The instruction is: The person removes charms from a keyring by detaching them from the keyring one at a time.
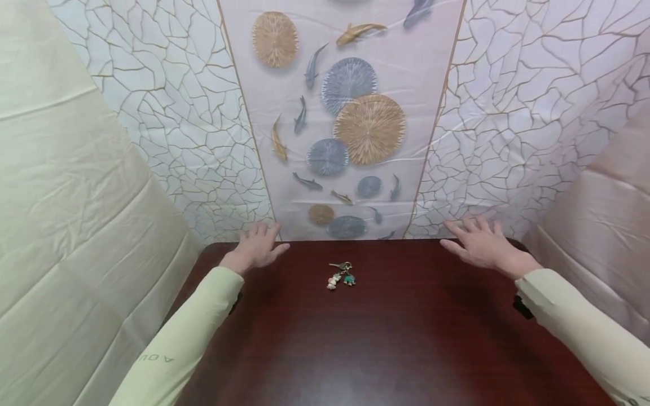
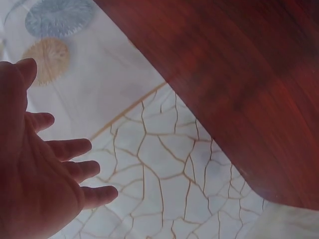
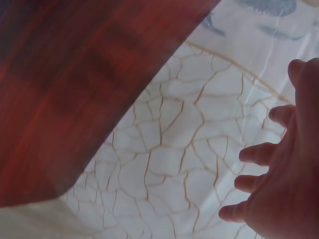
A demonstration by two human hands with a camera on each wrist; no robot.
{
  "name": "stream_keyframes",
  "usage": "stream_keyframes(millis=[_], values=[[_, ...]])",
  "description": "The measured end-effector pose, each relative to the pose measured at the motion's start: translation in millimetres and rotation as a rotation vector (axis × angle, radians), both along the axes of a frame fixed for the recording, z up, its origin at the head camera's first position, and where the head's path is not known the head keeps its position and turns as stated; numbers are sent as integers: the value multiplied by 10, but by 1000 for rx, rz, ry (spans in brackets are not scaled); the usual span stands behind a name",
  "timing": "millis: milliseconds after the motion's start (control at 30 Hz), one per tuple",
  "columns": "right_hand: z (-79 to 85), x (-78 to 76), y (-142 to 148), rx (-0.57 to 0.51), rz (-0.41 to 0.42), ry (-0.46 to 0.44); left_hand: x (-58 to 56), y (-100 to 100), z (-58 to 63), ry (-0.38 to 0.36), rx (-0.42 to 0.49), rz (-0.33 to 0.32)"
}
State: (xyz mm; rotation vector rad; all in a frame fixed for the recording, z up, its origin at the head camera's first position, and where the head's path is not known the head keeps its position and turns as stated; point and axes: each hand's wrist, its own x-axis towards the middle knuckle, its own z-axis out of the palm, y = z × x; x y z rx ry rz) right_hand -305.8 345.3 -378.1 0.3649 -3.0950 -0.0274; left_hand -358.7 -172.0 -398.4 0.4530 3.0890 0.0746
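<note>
A small bunch of a key with charms [image 1: 342, 275] lies on the dark red wooden table [image 1: 345, 338], near its far edge. One charm [image 1: 333, 281] is whitish, the other charm [image 1: 349, 279] green. To the left of the keys, my left hand [image 1: 255, 247] hovers over the far left of the table, fingers spread and holding nothing. My right hand [image 1: 479, 243] is held up over the far right side, its fingers apart and also without anything in them. Both wrist views show the palms and spread fingers of the left hand [image 2: 45, 164] and right hand [image 3: 279, 164].
Behind the table hangs a patterned cloth [image 1: 345, 124] with fish and round discs, bordered by crackle-patterned panels. Pale fabric [image 1: 76, 225] drapes along the left side, and more fabric [image 1: 599, 225] along the right. The table's far corners are rounded.
</note>
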Motion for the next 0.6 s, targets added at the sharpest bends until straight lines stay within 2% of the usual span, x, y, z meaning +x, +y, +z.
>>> stream_keyframes(millis=[267, 600], values=[[-184, -37, -256, 8, 46, 12, 19, 147, -80, -25, 23, -51], [-365, 10, -542, -50, 76, -25, 58, 407, -273, -69, 34, -82]])
